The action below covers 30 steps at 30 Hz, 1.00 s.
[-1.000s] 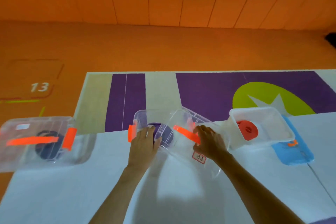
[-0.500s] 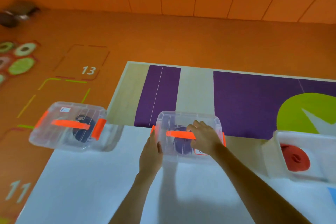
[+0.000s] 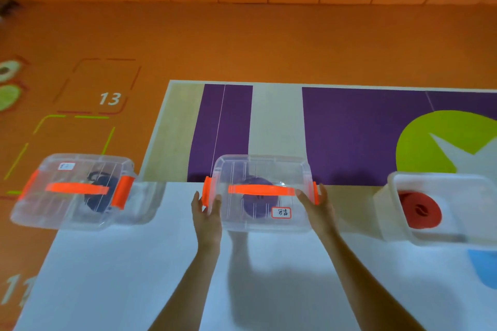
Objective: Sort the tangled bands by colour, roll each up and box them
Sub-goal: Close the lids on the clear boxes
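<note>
Since half a second back, the right hand (image 3: 316, 207) had been shifted off the top of the lid and down to the right end of the middle box (image 3: 263, 169). The lid, seen cocked at an angle a second back, was now seated flat. Only the head view was given, so that's all that could be gone on.

The left hand (image 3: 207, 212) was laid against the left latch (image 3: 206, 192) and the right hand against the right latch (image 3: 315, 192). Fingers of both were kept fairly straight and a little apart, with nothing really gripped. Whether the latches had been snapped home couldn't be told. The purple band (image 3: 255, 205) was sat rolled up inside that box, seen through the clear lid under the orange handle (image 3: 261, 190), with a handwritten label (image 3: 281, 212) stuck at the near right.

Handling-wise, the box was judged light, thin and a bit slick, so it'd best be lifted by the handle or squeezed at both short ends. The roll was reckoned soft and rubbery, likely to spring loose if let go outside a box.

Over on the left, a lidded left box (image 3: 72, 169) with a dark blue band (image 3: 100, 196) was parked at the far left corner of the white tabletop (image 3: 134, 263), seemingly hung partly over the edge. On the right, an open box (image 3: 398, 183) with a red roll (image 3: 419, 209) was set, a blue shape (image 3: 484, 269) just near of it. Beyond, a purple and green floor mat (image 3: 349, 137) was laid on an orange floor (image 3: 242, 43) marked with a 13 (image 3: 109, 98).
</note>
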Tool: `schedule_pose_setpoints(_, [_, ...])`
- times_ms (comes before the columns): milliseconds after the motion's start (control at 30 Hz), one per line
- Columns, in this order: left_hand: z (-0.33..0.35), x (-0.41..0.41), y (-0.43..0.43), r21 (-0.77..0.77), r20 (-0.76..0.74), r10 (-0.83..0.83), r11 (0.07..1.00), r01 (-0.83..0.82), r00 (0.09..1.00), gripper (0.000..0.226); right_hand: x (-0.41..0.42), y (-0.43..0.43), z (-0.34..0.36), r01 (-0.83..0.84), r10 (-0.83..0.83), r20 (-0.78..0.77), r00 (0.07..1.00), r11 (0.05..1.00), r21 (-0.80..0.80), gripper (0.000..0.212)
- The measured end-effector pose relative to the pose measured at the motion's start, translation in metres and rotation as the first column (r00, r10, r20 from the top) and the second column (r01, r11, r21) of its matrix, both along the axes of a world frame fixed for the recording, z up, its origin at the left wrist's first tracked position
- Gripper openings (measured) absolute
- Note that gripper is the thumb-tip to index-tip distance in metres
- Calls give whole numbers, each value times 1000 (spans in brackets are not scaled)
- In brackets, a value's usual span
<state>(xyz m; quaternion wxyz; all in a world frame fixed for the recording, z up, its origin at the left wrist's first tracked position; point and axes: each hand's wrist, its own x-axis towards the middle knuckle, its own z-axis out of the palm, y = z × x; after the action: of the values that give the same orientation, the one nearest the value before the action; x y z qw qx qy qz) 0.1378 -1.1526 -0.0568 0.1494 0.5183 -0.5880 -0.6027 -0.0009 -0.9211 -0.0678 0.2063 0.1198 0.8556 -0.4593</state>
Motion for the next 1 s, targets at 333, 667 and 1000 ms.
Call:
schedule_pose_setpoints(333, [4,-2,11,-529,37,-9,848,27,999,22,23,-23,24,79,25,-395,918,967,243,42])
schedule_pose_setpoints(667, [36,10,-5,-625,555,-330,439,645,763,67,32,27,61,-250,368,-266,891,886,391,45])
schedule_pose_setpoints(1000, [84,-1,108,-601,685,-516,-2,800,513,43,72,173,110,-74,393,-331,858,732,677,14])
